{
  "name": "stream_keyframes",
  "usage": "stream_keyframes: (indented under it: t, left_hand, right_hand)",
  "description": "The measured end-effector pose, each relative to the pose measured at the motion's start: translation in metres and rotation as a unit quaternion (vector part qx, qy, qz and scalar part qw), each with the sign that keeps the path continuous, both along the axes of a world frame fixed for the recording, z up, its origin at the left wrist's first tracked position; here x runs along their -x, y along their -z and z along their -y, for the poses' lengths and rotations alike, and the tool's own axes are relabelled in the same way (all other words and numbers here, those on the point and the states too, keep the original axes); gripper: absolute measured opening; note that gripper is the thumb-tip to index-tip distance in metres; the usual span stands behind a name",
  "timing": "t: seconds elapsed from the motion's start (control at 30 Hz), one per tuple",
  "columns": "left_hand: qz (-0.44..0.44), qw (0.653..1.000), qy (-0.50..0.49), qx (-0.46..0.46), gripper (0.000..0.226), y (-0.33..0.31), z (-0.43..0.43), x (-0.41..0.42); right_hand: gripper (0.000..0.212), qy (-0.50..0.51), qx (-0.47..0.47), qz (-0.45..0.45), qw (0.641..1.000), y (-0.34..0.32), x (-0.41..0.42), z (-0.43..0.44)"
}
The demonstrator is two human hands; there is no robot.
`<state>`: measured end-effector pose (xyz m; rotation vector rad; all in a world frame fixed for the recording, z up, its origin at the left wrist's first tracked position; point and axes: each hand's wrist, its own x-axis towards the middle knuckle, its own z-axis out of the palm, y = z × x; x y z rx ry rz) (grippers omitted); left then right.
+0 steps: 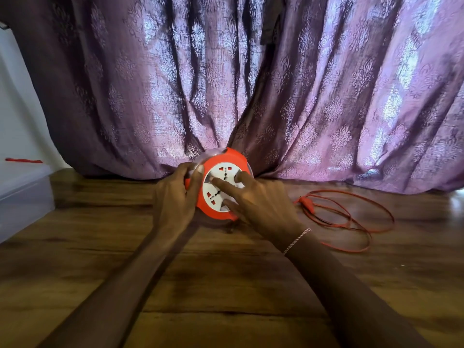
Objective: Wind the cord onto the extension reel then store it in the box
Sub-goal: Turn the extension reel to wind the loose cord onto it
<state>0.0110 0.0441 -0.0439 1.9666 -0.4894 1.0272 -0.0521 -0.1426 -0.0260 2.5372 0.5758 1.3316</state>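
A round red extension reel [233,156] with a white socket face stands tilted on the wooden floor in front of the curtain. My left hand [175,197] grips its left rim. My right hand [256,199] rests on the white face with fingers spread across the sockets. The red cord [351,219] lies in loose loops on the floor to the right of the reel, its plug [307,202] near my right hand. A clear plastic box [22,194] with a lid stands at the far left.
A purple patterned curtain [251,84] hangs down to the floor right behind the reel. Something thin and red [23,160] lies on the box lid. Wooden floor [226,285] stretches toward me between my forearms.
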Motion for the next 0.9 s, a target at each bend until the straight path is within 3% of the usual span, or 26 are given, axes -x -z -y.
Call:
stream_keyframes:
  t: [0.2,0.37,0.47,0.57,0.63,0.73,0.8,0.9]
  left_hand:
    - [0.013,1.000,0.012,-0.019,0.053,0.000,0.002,0.001]
    - [0.014,1.000,0.011,-0.024,0.055,0.001,0.004,0.002]
    - [0.012,0.999,0.027,-0.018,0.059,0.002,0.008,0.004]
    - [0.009,0.999,0.029,-0.018,0.064,0.003,0.011,0.003]
    - [0.006,1.000,0.023,-0.020,0.066,0.005,0.011,0.001]
    - [-0.001,1.000,0.017,-0.009,0.062,0.006,0.010,0.000]
    - [-0.005,1.000,0.010,-0.002,0.058,0.005,0.008,0.000]
    - [-0.003,1.000,-0.003,0.009,0.053,0.004,0.006,-0.001]
  right_hand:
    - [0.058,-0.002,-0.043,-0.007,0.999,0.007,-0.004,0.003]
    - [0.065,0.011,-0.211,-0.061,0.976,0.016,-0.014,-0.008]
    - [0.062,0.023,-0.378,-0.086,0.922,0.018,-0.011,-0.020]
    - [0.050,-0.010,-0.535,-0.126,0.836,0.016,-0.012,-0.024]
    - [0.048,-0.025,-0.565,-0.163,0.809,0.017,-0.013,-0.023]
    - [0.053,0.014,-0.480,-0.175,0.860,0.015,-0.013,-0.019]
    - [0.061,0.047,-0.371,-0.158,0.914,0.012,-0.012,-0.011]
    - [0.051,0.017,-0.186,-0.084,0.979,-0.001,-0.006,0.006]
